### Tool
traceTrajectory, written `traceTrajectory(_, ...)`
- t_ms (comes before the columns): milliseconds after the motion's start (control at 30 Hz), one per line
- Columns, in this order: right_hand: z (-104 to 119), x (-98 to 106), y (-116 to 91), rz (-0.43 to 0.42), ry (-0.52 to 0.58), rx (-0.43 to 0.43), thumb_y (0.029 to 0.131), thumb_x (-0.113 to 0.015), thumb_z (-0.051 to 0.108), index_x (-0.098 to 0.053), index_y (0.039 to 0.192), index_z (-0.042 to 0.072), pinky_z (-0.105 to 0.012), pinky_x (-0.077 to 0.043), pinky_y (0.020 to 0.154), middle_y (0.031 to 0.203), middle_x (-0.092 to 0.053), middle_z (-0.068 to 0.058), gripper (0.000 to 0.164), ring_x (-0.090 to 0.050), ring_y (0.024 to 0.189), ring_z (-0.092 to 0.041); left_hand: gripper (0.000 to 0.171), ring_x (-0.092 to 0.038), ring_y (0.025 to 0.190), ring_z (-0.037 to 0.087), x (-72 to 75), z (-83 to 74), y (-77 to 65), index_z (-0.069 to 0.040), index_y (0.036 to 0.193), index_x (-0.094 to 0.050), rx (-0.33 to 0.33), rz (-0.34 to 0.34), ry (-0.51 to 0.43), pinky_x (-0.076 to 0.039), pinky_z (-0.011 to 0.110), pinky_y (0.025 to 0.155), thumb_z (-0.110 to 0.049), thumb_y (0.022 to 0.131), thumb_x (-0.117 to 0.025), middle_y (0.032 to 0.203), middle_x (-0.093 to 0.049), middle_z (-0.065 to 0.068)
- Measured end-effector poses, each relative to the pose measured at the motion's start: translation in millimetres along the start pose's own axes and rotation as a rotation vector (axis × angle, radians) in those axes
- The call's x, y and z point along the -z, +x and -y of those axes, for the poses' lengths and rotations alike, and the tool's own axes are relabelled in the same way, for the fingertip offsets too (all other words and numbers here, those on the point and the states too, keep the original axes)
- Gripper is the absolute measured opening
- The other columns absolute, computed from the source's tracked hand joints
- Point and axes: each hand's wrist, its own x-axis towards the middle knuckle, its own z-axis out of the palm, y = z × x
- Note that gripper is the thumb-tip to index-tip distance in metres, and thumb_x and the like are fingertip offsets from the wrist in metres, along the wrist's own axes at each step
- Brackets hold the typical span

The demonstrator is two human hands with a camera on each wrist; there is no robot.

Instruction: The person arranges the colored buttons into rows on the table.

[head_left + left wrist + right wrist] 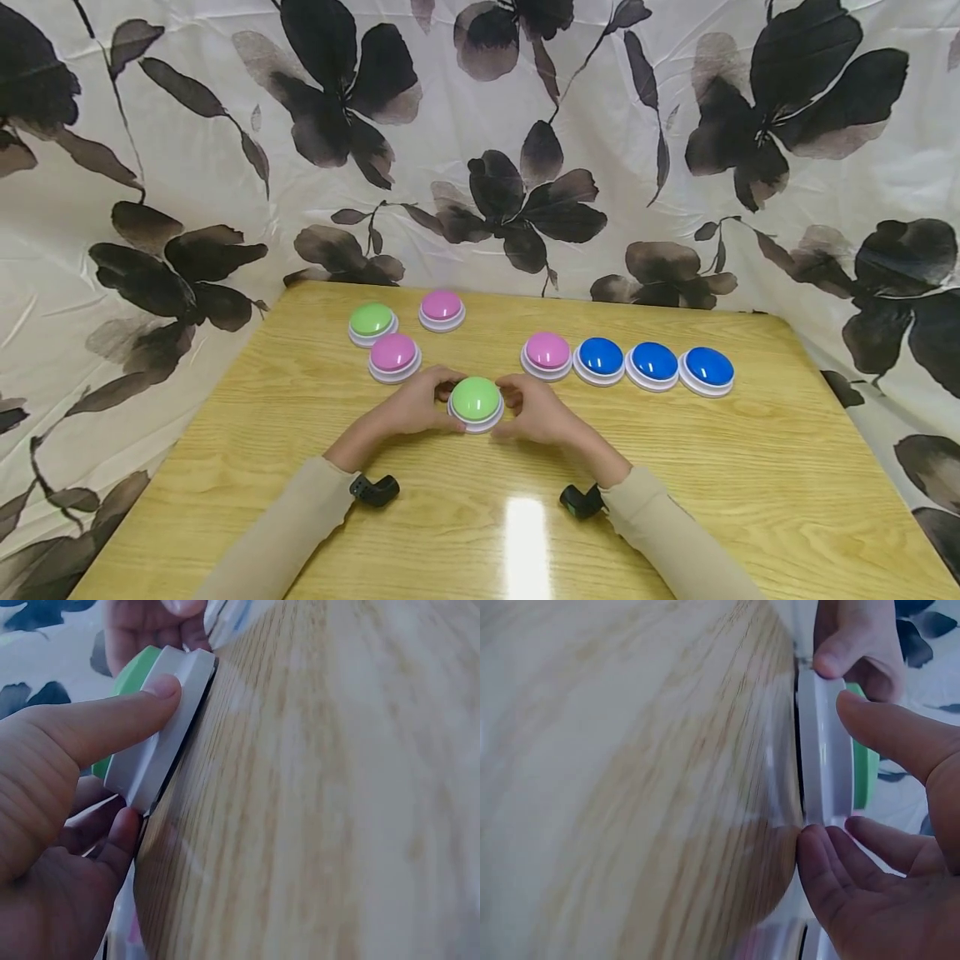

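Observation:
A round push button with a green dome and white base (476,402) is at the middle of the wooden table (420,517), between both hands. My left hand (422,402) grips its left side; in the left wrist view the thumb (161,690) presses on the white base and the fingers curl beneath its edge. On the opposite side my right hand (542,408) holds the base between thumb and fingers. The right wrist view has that thumb (855,709) at one end of the rim and the fingertips (810,836) at the other. The button's dark underside lies close to the tabletop.
Left of the hands are a green button (371,321), a pink button (393,354) and another pink button (442,307). To the right, a pink button (547,352) begins a row with three blue buttons (652,363). A floral cloth (450,125) hangs behind the table.

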Motion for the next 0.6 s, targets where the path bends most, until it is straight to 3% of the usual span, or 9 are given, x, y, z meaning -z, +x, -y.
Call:
traceTrajectory(133, 1, -3, 6, 0.003, -0.036, 0.033, 0.066, -0.09, 0.011, -0.053, 0.129, -0.007, -0.035, -0.051, 0.081, 0.108, -0.062, -0.011, 0.076, -0.06, 0.094, -0.021, 0.077, -0.057, 0.101, 0.016, -0.5, -1.9, -0.2, 0.001, 0.13, -0.056, 0.0, -0.002, 0.01, -0.05, 0.029, 0.086, -0.023, 0.066, -0.092, 0.119, -0.059, 0.007)
traceTrajectory(400, -1, -9, 16, -0.03, -0.12, 0.11, 0.062, -0.094, 0.02, -0.064, 0.118, 0.002, -0.038, -0.047, 0.09, 0.108, -0.065, -0.006, 0.066, -0.058, 0.099, -0.019, 0.077, -0.057, 0.102, 0.016, -1.5, -1.7, 0.3, 0.0, 0.13, -0.057, -0.013, -0.019, -0.003, -0.05, 0.028, 0.087, -0.025, 0.066, -0.091, 0.119, -0.059, 0.006)
traceTrajectory(600, -4, -7, 14, -0.037, -0.116, 0.067, 0.062, -0.094, 0.021, -0.064, 0.117, 0.004, -0.036, -0.048, 0.088, 0.106, -0.065, -0.004, 0.066, -0.058, 0.097, -0.016, 0.076, -0.058, 0.101, 0.017, -4.5, -4.3, 1.4, -0.001, 0.129, -0.058, -0.03, -0.015, 0.008, -0.051, 0.028, 0.086, -0.028, 0.066, -0.091, 0.118, -0.059, 0.007)
